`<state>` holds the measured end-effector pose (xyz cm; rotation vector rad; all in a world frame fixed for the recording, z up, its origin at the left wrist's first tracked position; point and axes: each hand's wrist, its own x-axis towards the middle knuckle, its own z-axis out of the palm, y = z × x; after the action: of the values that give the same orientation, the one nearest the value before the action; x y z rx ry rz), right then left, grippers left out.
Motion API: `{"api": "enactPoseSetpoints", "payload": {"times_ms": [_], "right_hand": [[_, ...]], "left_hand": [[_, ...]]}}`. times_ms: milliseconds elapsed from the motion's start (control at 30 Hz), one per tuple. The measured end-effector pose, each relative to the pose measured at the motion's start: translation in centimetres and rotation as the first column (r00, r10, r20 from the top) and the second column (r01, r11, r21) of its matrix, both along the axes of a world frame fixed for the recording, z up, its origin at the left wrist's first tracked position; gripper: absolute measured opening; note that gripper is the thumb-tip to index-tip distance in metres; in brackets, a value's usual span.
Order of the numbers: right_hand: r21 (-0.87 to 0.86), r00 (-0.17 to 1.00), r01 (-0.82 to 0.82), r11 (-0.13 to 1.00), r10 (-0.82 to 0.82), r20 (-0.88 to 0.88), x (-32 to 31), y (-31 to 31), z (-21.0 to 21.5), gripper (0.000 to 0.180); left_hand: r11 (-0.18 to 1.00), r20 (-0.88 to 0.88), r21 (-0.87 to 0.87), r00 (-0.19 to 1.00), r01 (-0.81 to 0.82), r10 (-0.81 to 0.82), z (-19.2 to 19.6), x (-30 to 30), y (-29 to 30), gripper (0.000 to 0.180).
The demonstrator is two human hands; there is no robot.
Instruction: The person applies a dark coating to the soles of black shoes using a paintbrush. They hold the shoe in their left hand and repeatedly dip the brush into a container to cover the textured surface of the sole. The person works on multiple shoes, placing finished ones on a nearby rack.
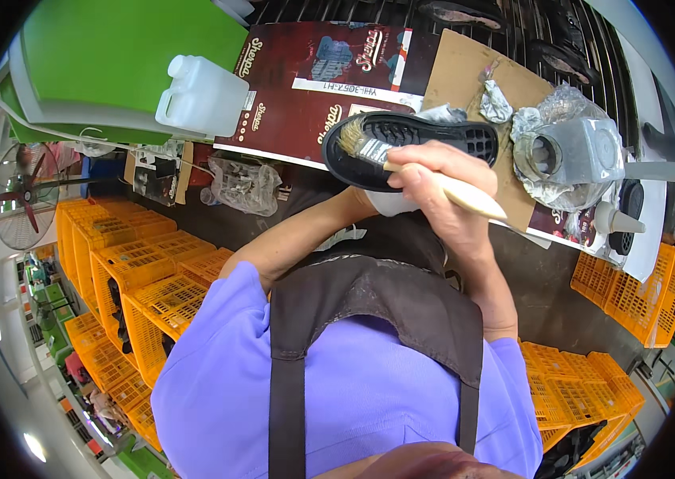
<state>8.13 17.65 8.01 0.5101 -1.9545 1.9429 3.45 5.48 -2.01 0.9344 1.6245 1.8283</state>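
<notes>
A black shoe sole (pixel 477 142), its hollow inner side facing up, is held level at the near edge of the work surface. My left hand (pixel 392 203), in a white glove, grips it from below; most of its fingers are hidden under the sole. Pinched in my bare right hand (pixel 457 188) is a flat paintbrush (pixel 471 196) with a pale wooden handle. Its bristles touch the inside of the sole's left end. Right of the sole lies a clear plastic container (pixel 581 152) with a round opening, wrapped in crumpled plastic film.
A translucent jug (pixel 203 96) stands at the left on dark red printed cardboard (pixel 290 132). A nozzle bottle (pixel 618 222) is at the right edge. Black shoe parts (pixel 565 62) lie on the slatted rack behind. Orange crates (pixel 154 295) are stacked at both sides; a fan (pixel 25 195) stands far left.
</notes>
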Motion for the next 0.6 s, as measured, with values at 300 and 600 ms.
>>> {"api": "enactPoseSetpoints", "payload": {"times_ms": [300, 600], "right_hand": [[0.141, 0.947, -0.320, 0.937, 0.315, 0.061, -3.6, 3.7, 0.1, 0.017], [0.121, 0.756, -0.583, 0.803, 0.482, 0.443, -5.8, 5.6, 1.1, 0.018]], "left_hand": [[0.992, -0.019, -0.034, 0.993, 0.118, -0.119, 4.1, 0.2, -0.2, 0.036], [0.885, 0.142, -0.160, 0.897, 0.437, -0.418, 5.1, -1.8, -2.1, 0.048]]}}
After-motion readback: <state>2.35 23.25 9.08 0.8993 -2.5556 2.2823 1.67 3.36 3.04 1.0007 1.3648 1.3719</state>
